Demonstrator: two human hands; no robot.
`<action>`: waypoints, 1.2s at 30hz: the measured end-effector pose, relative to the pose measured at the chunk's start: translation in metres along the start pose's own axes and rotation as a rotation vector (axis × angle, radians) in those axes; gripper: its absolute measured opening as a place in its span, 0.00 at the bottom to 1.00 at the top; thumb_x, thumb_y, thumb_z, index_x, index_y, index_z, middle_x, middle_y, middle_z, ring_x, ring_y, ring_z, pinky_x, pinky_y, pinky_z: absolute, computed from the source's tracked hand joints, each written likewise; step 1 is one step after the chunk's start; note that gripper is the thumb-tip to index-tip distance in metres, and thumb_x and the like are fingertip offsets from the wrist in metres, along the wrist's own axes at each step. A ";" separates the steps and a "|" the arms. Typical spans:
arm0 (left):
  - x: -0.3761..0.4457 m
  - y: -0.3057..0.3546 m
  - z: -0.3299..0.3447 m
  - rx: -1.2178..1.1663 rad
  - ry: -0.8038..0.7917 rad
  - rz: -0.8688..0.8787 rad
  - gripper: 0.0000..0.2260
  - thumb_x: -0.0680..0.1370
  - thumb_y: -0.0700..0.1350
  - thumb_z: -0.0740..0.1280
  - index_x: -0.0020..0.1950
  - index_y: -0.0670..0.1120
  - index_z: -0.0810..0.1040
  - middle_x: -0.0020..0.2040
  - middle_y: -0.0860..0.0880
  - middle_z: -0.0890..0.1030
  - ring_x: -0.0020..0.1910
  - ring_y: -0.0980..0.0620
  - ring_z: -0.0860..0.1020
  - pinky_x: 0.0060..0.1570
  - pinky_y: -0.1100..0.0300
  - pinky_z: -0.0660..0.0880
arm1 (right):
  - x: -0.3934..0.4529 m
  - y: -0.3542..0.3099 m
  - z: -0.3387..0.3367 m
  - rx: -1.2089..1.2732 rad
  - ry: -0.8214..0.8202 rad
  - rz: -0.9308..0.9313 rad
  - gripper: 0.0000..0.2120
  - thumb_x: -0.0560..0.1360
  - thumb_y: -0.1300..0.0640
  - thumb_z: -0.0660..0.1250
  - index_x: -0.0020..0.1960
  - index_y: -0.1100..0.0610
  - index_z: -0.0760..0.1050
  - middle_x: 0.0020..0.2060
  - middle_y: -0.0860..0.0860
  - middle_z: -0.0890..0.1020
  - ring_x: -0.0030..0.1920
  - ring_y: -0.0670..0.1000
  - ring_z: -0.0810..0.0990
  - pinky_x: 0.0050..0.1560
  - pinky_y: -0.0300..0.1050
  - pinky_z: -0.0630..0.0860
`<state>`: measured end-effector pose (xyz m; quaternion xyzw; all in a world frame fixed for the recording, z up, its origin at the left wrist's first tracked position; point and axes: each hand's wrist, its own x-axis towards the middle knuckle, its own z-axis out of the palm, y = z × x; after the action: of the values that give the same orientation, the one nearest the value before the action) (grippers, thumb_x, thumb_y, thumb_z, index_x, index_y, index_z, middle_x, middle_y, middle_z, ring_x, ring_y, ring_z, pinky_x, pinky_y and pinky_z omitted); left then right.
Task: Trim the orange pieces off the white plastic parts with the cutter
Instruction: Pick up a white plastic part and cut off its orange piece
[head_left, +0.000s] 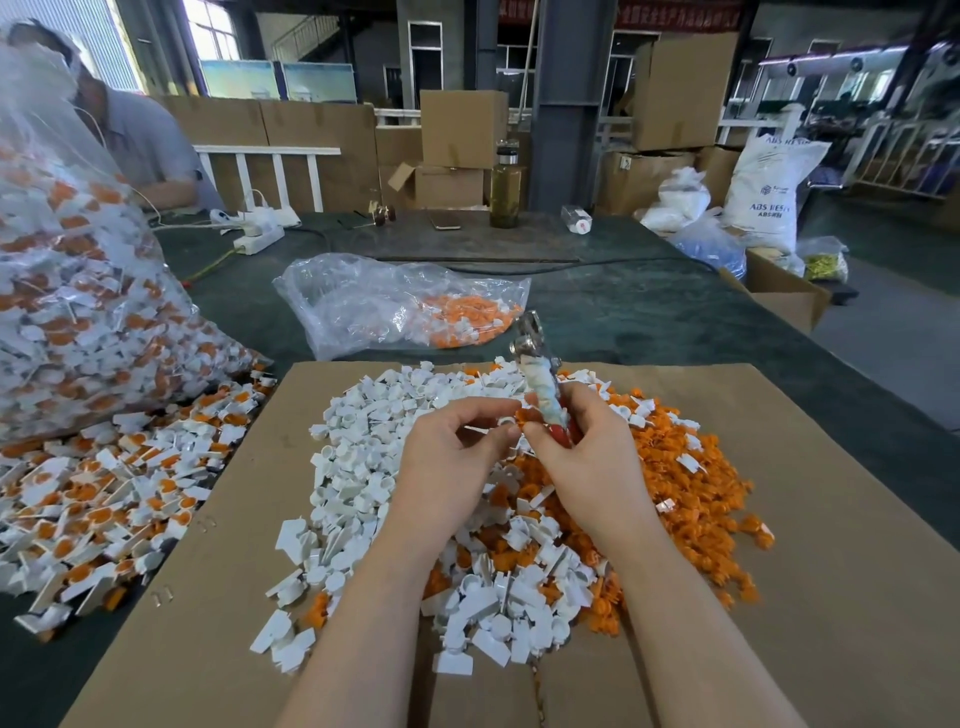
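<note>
My right hand (582, 447) grips the cutter (537, 374), whose metal jaws point up and away from me and whose handles are wrapped in tape. My left hand (457, 447) pinches a small white plastic part with an orange piece (511, 422) right beside the cutter's handles. Both hands hover over a cardboard sheet (831, 597). On it lie a heap of white trimmed parts (363, 467) to the left and a heap of orange pieces (691, 493) to the right.
Untrimmed white-and-orange parts (98, 499) spill at the left from a big clear bag (67, 291). A second clear bag (405, 306) lies behind the cardboard. A person (130, 135) sits at the far left. A bottle (505, 187), a power strip (257, 239) and boxes stand farther back.
</note>
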<state>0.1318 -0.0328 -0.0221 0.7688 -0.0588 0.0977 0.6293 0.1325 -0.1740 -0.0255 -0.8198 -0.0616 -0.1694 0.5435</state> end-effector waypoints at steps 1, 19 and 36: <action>0.000 0.000 0.000 0.005 0.006 -0.004 0.12 0.76 0.41 0.73 0.48 0.60 0.83 0.41 0.58 0.85 0.40 0.62 0.82 0.42 0.69 0.77 | 0.000 0.000 0.000 -0.014 -0.003 -0.004 0.11 0.76 0.58 0.69 0.55 0.46 0.75 0.45 0.41 0.81 0.47 0.38 0.79 0.44 0.29 0.76; -0.005 0.003 0.006 -0.217 0.133 -0.100 0.10 0.77 0.42 0.72 0.49 0.59 0.84 0.38 0.53 0.86 0.37 0.57 0.83 0.36 0.68 0.78 | -0.001 -0.001 0.005 -0.010 0.137 -0.015 0.04 0.77 0.56 0.70 0.50 0.50 0.77 0.36 0.41 0.78 0.38 0.33 0.77 0.33 0.25 0.70; -0.004 0.008 0.015 -0.521 0.149 -0.264 0.07 0.72 0.33 0.75 0.47 0.39 0.81 0.36 0.42 0.85 0.37 0.48 0.86 0.38 0.62 0.81 | -0.004 -0.002 0.008 -0.041 0.173 -0.034 0.05 0.76 0.55 0.70 0.49 0.49 0.74 0.37 0.40 0.79 0.41 0.35 0.77 0.36 0.27 0.72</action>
<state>0.1270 -0.0492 -0.0185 0.5734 0.0646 0.0528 0.8150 0.1300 -0.1654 -0.0280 -0.8121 -0.0250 -0.2500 0.5267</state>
